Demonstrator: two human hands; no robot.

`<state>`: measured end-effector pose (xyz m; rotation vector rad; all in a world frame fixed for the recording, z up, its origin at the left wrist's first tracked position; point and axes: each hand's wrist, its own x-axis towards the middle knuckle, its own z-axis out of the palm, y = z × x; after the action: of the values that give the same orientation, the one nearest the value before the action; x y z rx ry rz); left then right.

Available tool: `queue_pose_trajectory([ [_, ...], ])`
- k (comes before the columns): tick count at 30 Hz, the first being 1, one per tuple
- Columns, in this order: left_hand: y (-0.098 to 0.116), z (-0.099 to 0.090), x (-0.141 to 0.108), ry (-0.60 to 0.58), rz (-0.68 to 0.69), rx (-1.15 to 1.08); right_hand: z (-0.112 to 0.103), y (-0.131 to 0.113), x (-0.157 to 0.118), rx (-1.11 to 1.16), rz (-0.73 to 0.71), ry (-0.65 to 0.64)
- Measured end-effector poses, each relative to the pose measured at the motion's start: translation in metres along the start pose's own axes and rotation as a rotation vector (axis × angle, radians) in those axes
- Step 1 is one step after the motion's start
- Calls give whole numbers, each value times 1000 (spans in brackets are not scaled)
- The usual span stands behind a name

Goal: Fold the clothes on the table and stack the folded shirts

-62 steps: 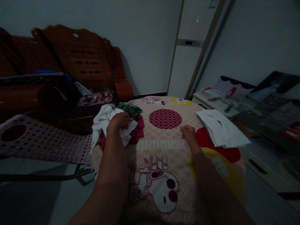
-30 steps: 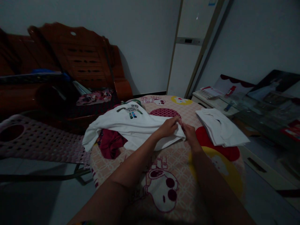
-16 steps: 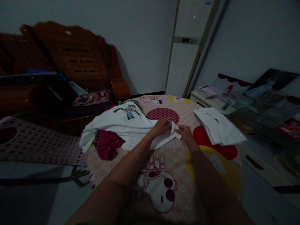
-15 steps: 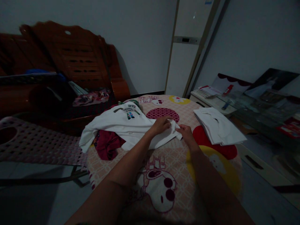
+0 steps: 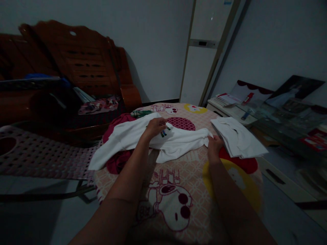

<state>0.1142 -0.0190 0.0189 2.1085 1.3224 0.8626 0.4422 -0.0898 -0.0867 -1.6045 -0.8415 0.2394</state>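
A white shirt (image 5: 178, 137) with a small coloured print lies stretched across the round table. At its right end my right hand (image 5: 215, 144) is closed, pinching the edge of the cloth between thumb and fingers. My left hand (image 5: 155, 127) is over the shirt's middle beside the print, which it partly covers. Its fingers are loosely bent and apart, with no cloth visibly gripped. Dark red cloth (image 5: 119, 161) shows from beneath the shirt's left part. Right of my right hand lies a folded white garment (image 5: 242, 139).
A patterned tablecloth (image 5: 196, 177) covers the table. A woven chair (image 5: 51, 156) stands at the left, with a wooden bench (image 5: 84, 64) behind it. Green checked cloth (image 5: 141, 113) lies near the far edge. A glass-topped cabinet (image 5: 281, 115) holding papers stands right.
My right hand has moved right, drawing the shirt's end with it. My left hand has let go of that end and moved left over the print. The shirt has shifted right.
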Motion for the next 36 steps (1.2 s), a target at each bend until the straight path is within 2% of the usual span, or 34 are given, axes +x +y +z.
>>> queue_pose_trajectory([
  [2,-1,-4,0,12,-9,20,0,-2,-3,-79,3,51],
  [5,-3,-8,-2,37,-87,167,0,-9,-7,-142,-3,26],
  [10,-11,-14,-7,211,-229,455,-3,-19,-13,-231,-87,18],
  [13,-19,-22,-11,236,-331,534,-4,-21,-14,-244,-104,-1],
  [17,-30,-38,-17,203,-479,546,-3,-21,-14,-245,-100,5],
  [21,-39,-51,-20,175,-534,579,-3,-21,-13,-261,-103,7],
  [27,-46,-61,-22,54,-555,615,-2,-18,-12,-248,-104,15],
  [32,-48,-70,-26,2,-515,601,-2,-14,-11,-228,-111,-4],
  [36,-52,-79,-28,40,-502,579,-2,-15,-11,-236,-108,-4],
])
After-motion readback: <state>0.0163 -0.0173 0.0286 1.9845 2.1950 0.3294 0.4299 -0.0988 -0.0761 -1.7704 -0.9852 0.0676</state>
